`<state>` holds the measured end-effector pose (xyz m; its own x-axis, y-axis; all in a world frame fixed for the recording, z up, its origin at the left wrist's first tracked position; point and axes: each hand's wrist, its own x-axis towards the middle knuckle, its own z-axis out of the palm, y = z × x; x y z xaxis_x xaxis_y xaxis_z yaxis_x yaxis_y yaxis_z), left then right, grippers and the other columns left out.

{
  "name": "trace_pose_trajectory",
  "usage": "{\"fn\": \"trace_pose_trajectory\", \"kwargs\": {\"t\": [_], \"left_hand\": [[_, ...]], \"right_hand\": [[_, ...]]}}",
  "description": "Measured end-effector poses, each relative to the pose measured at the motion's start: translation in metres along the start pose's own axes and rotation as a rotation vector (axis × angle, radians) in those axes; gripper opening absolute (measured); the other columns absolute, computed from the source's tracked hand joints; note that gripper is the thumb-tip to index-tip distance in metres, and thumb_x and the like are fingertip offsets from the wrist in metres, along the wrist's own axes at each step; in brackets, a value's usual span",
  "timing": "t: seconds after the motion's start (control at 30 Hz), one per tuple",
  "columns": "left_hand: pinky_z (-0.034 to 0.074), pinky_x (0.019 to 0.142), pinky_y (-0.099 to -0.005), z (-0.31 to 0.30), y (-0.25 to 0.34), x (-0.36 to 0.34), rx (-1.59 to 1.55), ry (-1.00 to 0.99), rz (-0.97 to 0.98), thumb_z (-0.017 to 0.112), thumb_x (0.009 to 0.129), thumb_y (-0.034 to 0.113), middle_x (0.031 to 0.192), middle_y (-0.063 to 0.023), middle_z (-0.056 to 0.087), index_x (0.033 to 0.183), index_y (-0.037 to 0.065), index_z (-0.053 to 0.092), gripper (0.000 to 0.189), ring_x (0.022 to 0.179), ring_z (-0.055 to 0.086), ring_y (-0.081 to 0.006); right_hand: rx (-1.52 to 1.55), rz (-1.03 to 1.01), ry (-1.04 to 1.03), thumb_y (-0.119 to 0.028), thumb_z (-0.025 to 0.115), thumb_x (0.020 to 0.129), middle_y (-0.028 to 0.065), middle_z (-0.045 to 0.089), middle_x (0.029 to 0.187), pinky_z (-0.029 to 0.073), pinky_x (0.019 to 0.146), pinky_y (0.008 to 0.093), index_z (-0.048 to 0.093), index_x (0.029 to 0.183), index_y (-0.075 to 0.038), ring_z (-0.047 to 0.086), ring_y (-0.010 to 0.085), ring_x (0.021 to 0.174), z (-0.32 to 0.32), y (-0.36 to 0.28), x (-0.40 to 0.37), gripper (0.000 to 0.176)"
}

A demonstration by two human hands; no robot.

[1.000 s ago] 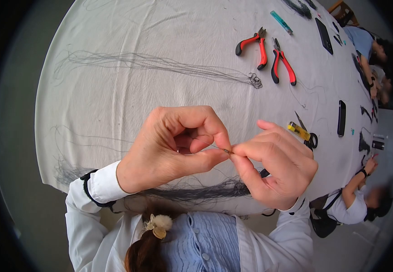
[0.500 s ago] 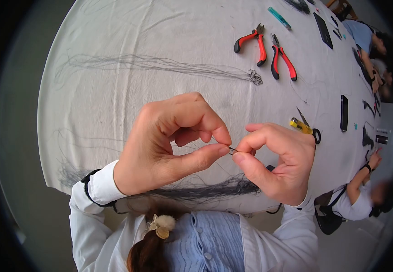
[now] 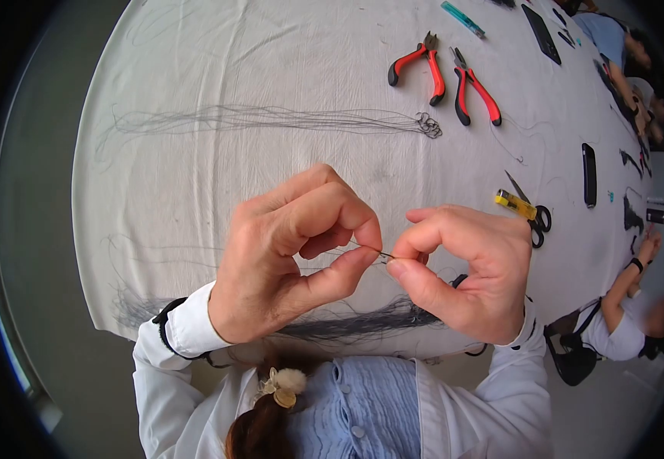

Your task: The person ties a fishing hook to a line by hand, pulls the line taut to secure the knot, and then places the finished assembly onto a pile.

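Note:
My left hand and my right hand meet at the fingertips, each in a thumb-and-forefinger pinch. A small, thin dark wire-like piece bridges the narrow gap between them; its ends are hidden in the fingers. Fine dark strands trail from my left fingertips through the palm and off to the left over the cloth. Below both hands, a thick bundle of dark strands lies along the near table edge. Part of a black object shows behind my right thumb, its kind hidden.
On the white tablecloth lie a looped strand bundle, red-handled cutters, red-handled pliers, a teal lighter-like item, a yellow lighter, black scissors and phones. Other people sit at the right.
My left fingertips have come down and closer in on the small dark piece, and less of it shows. The camera view has shifted slightly. Both pinches stay closed.

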<state>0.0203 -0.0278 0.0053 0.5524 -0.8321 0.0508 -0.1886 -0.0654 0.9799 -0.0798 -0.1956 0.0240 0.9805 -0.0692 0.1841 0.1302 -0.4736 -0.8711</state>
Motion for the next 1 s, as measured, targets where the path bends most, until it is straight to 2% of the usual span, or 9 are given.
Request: {"fn": "trace_pose_trajectory", "kwargs": {"t": [0.07,0.17,0.4,0.47,0.53,0.73,0.87,0.93,1.0], "left_hand": [[0.033,0.052,-0.0202,0.001,-0.001,0.000,-0.046,-0.007,-0.050,0.063,0.075,0.004,0.079,-0.0024,0.048,0.077,0.002,0.056,0.007,0.067,0.043,-0.0073],[0.033,0.050,-0.0215,0.001,-0.004,0.001,0.010,-0.001,0.019,0.061,0.075,0.001,0.075,-0.0009,0.047,0.079,0.004,0.057,0.006,0.059,0.041,-0.0067],[0.034,0.053,-0.0183,0.002,-0.005,-0.002,-0.192,-0.051,-0.151,0.058,0.080,0.005,0.073,0.0020,0.047,0.081,0.003,0.054,0.005,0.062,0.040,-0.0033],[0.035,0.054,-0.0174,0.001,-0.004,-0.002,-0.252,-0.073,-0.191,0.057,0.081,0.006,0.073,0.0029,0.047,0.082,0.002,0.054,0.005,0.063,0.040,-0.0023],[0.033,0.061,-0.0191,-0.001,0.001,-0.001,-0.350,-0.134,-0.357,0.058,0.083,0.015,0.079,0.0013,0.044,0.082,0.003,0.052,0.014,0.070,0.039,-0.0057],[0.033,0.061,-0.0186,-0.003,0.003,0.000,-0.482,-0.157,-0.452,0.059,0.083,0.013,0.078,0.0020,0.045,0.084,0.002,0.054,0.012,0.068,0.039,-0.0051],[0.033,0.058,-0.0189,-0.001,0.003,-0.003,-0.381,-0.068,-0.319,0.063,0.079,0.008,0.077,0.0010,0.047,0.082,0.002,0.058,0.009,0.066,0.040,-0.0054],[0.034,0.055,-0.0198,-0.002,0.006,-0.003,-0.031,-0.034,-0.075,0.067,0.073,0.003,0.077,-0.0008,0.049,0.080,0.003,0.061,0.009,0.063,0.041,-0.0061],[0.033,0.053,-0.0199,0.001,0.007,-0.003,0.044,0.003,-0.013,0.068,0.072,0.002,0.076,-0.0013,0.049,0.079,0.003,0.061,0.009,0.061,0.041,-0.0065]], "right_hand": [[-0.069,-0.005,-0.004,-0.003,0.065,0.067,0.0039,0.060,0.060,0.052,0.077,0.0409,0.060,0.068,-0.002,0.059,0.0156,0.054,0.000,0.000,-0.001,0.006],[-0.201,-0.116,0.017,0.000,0.066,0.064,0.0040,0.059,0.059,0.052,0.077,0.0428,0.060,0.068,-0.002,0.059,0.0168,0.053,0.000,0.002,-0.002,0.007],[-0.420,-0.355,0.143,0.005,0.067,0.053,0.0038,0.057,0.062,0.050,0.080,0.0479,0.062,0.071,-0.002,0.058,0.0171,0.057,0.006,0.004,-0.003,0.020],[-0.484,-0.408,0.095,0.004,0.068,0.049,0.0040,0.057,0.066,0.046,0.088,0.0506,0.064,0.074,-0.003,0.058,0.0171,0.061,0.004,0.002,-0.004,0.026],[-0.519,-0.456,0.113,0.004,0.068,0.049,0.0039,0.058,0.068,0.044,0.090,0.0516,0.064,0.075,-0.003,0.058,0.0166,0.062,0.005,0.003,-0.005,0.027],[-0.643,-0.482,0.144,0.005,0.066,0.052,0.0018,0.057,0.066,0.040,0.094,0.0528,0.063,0.073,-0.005,0.058,0.0148,0.060,0.006,0.002,-0.006,0.023],[-0.467,-0.269,0.143,0.002,0.064,0.054,0.0002,0.056,0.059,0.042,0.092,0.0528,0.058,0.063,-0.007,0.055,0.0142,0.053,0.001,-0.002,-0.001,0.014],[-0.397,-0.230,0.141,0.002,0.064,0.055,-0.0002,0.055,0.054,0.042,0.091,0.0536,0.056,0.060,-0.007,0.053,0.0134,0.049,0.000,-0.001,0.001,0.012],[-0.292,-0.121,0.100,0.003,0.064,0.058,-0.0013,0.051,0.051,0.045,0.089,0.0506,0.054,0.061,-0.009,0.050,0.0124,0.045,-0.001,-0.004,0.001,0.015]]}}
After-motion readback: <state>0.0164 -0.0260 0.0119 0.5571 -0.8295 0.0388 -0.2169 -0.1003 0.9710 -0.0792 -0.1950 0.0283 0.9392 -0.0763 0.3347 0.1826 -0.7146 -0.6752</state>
